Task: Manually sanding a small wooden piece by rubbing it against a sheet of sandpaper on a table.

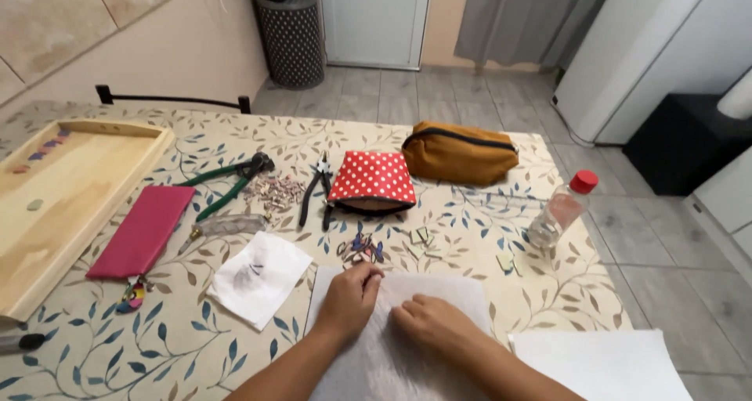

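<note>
Both hands rest on a white cloth (pixel 407 323) at the table's near edge. The left hand (pixel 350 298) has fingers curled together, pinching something too small to tell; the right hand (pixel 433 323) lies knuckles up, fingers bunched. A tug could drag the cloth into the beads (pixel 361 248) just beyond.

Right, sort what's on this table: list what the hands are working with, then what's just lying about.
In hand:
left hand and right hand, both on the white sheet
small coloured pieces at the left fingertips

Lying about:
red dotted pouch
mustard pouch
green pliers
black pliers
pink case
wooden tray
plastic bottle
white cloth
</note>
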